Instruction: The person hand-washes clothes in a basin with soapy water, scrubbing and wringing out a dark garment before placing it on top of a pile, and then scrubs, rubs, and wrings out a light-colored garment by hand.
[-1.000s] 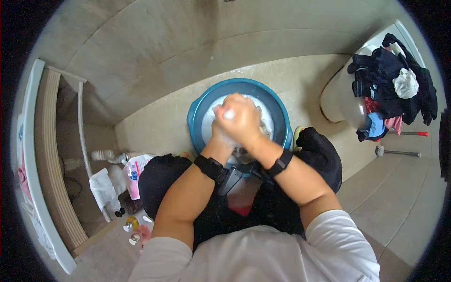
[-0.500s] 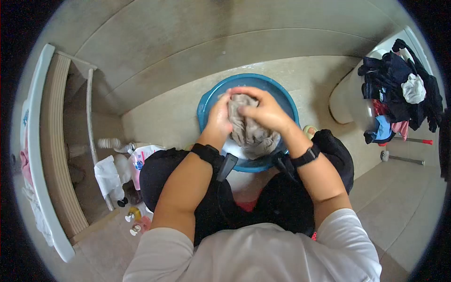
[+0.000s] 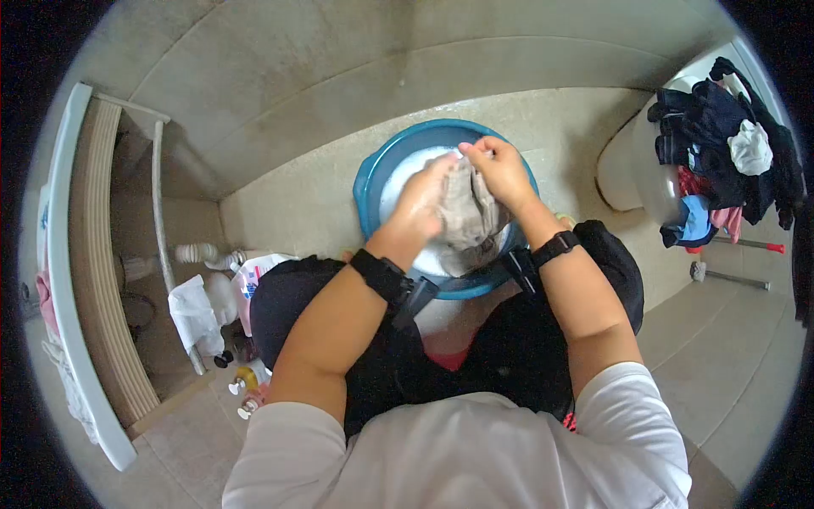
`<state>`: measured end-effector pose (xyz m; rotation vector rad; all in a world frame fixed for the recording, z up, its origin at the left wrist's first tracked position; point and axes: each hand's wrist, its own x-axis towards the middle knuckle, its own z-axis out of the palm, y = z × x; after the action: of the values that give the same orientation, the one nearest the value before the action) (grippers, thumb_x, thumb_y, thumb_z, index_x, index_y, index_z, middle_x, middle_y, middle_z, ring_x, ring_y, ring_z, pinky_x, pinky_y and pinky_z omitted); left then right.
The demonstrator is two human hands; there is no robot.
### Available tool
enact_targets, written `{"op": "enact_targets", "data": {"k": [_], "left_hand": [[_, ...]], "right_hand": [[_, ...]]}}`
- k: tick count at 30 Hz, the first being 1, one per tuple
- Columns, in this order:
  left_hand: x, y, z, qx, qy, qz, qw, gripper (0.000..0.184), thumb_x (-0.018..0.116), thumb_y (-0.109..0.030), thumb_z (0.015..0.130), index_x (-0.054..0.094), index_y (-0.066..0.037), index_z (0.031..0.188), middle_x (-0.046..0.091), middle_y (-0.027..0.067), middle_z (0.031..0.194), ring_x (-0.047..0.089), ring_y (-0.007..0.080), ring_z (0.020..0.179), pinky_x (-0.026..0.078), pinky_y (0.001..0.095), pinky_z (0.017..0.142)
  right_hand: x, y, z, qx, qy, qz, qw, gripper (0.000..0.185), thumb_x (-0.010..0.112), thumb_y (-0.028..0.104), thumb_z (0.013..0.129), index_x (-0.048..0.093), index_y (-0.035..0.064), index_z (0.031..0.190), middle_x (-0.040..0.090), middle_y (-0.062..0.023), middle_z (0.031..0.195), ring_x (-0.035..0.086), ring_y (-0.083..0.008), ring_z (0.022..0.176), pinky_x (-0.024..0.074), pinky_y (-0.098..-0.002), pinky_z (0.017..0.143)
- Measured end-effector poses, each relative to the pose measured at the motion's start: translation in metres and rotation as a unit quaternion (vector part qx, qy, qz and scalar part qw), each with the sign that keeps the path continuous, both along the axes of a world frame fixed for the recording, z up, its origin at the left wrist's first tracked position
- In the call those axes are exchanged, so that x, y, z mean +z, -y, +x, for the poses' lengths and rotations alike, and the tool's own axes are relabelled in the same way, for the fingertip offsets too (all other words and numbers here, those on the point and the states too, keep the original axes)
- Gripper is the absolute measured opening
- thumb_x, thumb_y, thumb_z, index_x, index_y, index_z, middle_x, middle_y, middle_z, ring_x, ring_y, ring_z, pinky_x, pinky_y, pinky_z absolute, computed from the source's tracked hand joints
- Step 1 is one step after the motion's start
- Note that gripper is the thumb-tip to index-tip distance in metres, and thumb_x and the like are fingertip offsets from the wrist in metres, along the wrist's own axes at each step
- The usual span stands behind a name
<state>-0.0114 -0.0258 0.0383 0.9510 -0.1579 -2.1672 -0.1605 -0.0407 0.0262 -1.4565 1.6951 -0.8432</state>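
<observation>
A wet beige-grey cloth (image 3: 465, 216), bunched and folded, is held up over a blue basin (image 3: 363, 188) with white suds (image 3: 395, 180) in it. My right hand (image 3: 504, 174) pinches the cloth's upper edge between thumb and fingers. On the cloth's left side is my left hand (image 3: 421, 200), gripping it and slightly blurred by motion. The lower end of the cloth hangs toward the near side of the basin. What kind of garment it is, I cannot tell.
Dark clothes (image 3: 712, 140) with a white piece (image 3: 750, 148) are heaped on the right above a white toilet (image 3: 621, 174). At left stand a sink cabinet (image 3: 97, 254), a detergent bag (image 3: 248, 280) and pump bottles (image 3: 246, 379). My knees flank the basin.
My hands were cupped together around the bunched cloth. Now they are farther apart, the right one moved right, and the cloth's top edge is stretched between them.
</observation>
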Motion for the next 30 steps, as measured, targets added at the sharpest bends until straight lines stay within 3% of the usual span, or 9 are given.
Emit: {"op": "enact_targets", "data": {"k": [4,8,10,14,16,19,23,26,30], "left_hand": [[0.019,0.023,0.050,0.005,0.052,-0.074,0.996,0.024,0.064,-0.013,0.080,0.056,-0.001,0.100,0.063,0.0108,0.095,0.062,0.0221,0.084,0.050,0.0343,0.078],[0.040,0.021,0.086,0.039,0.209,-0.241,0.947,0.031,0.063,-0.003,0.078,0.053,0.003,0.106,0.062,0.0104,0.098,0.061,0.0190,0.088,0.049,0.0296,0.080],[0.036,0.021,0.096,0.076,0.250,-0.228,0.938,0.034,0.063,-0.002,0.079,0.052,0.004,0.111,0.062,0.0101,0.100,0.060,0.0164,0.088,0.047,0.0281,0.081],[0.043,0.016,0.106,0.047,0.259,-0.279,0.924,0.037,0.064,-0.005,0.079,0.051,0.004,0.112,0.060,0.0104,0.106,0.058,0.0151,0.093,0.046,0.0266,0.083],[0.046,0.016,0.111,0.031,0.351,-0.321,0.879,0.041,0.065,-0.005,0.078,0.050,0.002,0.115,0.057,0.0103,0.108,0.057,0.0162,0.095,0.045,0.0269,0.082],[0.046,0.014,0.118,-0.056,0.458,-0.480,0.746,0.052,0.072,-0.014,0.072,0.050,-0.002,0.118,0.055,0.0110,0.107,0.056,0.0183,0.094,0.044,0.0282,0.081],[0.043,-0.003,0.099,-0.235,0.508,-0.501,0.660,0.070,0.079,-0.030,0.061,0.050,-0.006,0.120,0.056,0.0118,0.104,0.056,0.0186,0.090,0.045,0.0298,0.075],[0.028,-0.001,0.083,-0.313,0.481,-0.374,0.729,0.061,0.076,-0.026,0.065,0.051,-0.002,0.116,0.060,0.0112,0.096,0.058,0.0183,0.082,0.046,0.0295,0.070],[0.020,-0.018,0.045,-0.054,0.264,-0.252,0.929,0.043,0.067,-0.015,0.075,0.052,0.006,0.109,0.061,0.0107,0.095,0.059,0.0172,0.080,0.048,0.0298,0.072]], "right_hand": [[0.012,-0.003,-0.034,0.090,0.203,0.060,0.973,0.050,0.070,0.046,0.072,0.061,0.0001,0.091,0.064,-0.0120,0.092,0.059,-0.0249,0.088,0.0438,-0.0364,0.081],[0.021,-0.026,-0.049,0.241,0.015,-0.011,0.970,0.059,0.076,0.042,0.066,0.057,0.0024,0.106,0.058,-0.0155,0.103,0.054,-0.0292,0.101,0.0414,-0.0405,0.086],[0.038,-0.034,-0.050,0.280,-0.233,0.068,0.929,0.052,0.075,0.036,0.065,0.059,0.0055,0.104,0.058,-0.0175,0.101,0.054,-0.0325,0.100,0.0420,-0.0392,0.085],[0.060,-0.041,-0.050,0.172,-0.269,0.019,0.948,0.041,0.072,0.039,0.064,0.063,0.0065,0.088,0.060,-0.0132,0.097,0.057,-0.0332,0.093,0.0458,-0.0417,0.079],[0.065,-0.039,-0.055,0.164,-0.230,-0.114,0.952,0.034,0.073,0.034,0.067,0.064,0.0045,0.082,0.063,-0.0109,0.090,0.062,-0.0268,0.080,0.0485,-0.0366,0.071],[0.093,-0.039,-0.053,0.125,0.149,0.121,0.973,0.017,0.072,0.017,0.075,0.059,0.0065,0.074,0.056,0.0046,0.069,0.051,-0.0038,0.064,0.0410,-0.0196,0.060],[0.069,-0.029,-0.046,0.060,0.343,0.058,0.936,0.017,0.072,0.016,0.074,0.062,0.0043,0.083,0.062,-0.0003,0.075,0.055,-0.0075,0.064,0.0437,-0.0208,0.059],[0.055,-0.020,-0.040,0.008,0.324,0.042,0.945,0.022,0.070,0.020,0.076,0.061,0.0038,0.088,0.062,-0.0006,0.073,0.055,-0.0076,0.063,0.0436,-0.0212,0.059],[0.036,-0.022,-0.015,0.039,0.176,0.160,0.970,0.055,0.071,0.036,0.074,0.052,-0.0026,0.109,0.062,-0.0134,0.092,0.059,-0.0171,0.084,0.0472,-0.0277,0.074]]}}
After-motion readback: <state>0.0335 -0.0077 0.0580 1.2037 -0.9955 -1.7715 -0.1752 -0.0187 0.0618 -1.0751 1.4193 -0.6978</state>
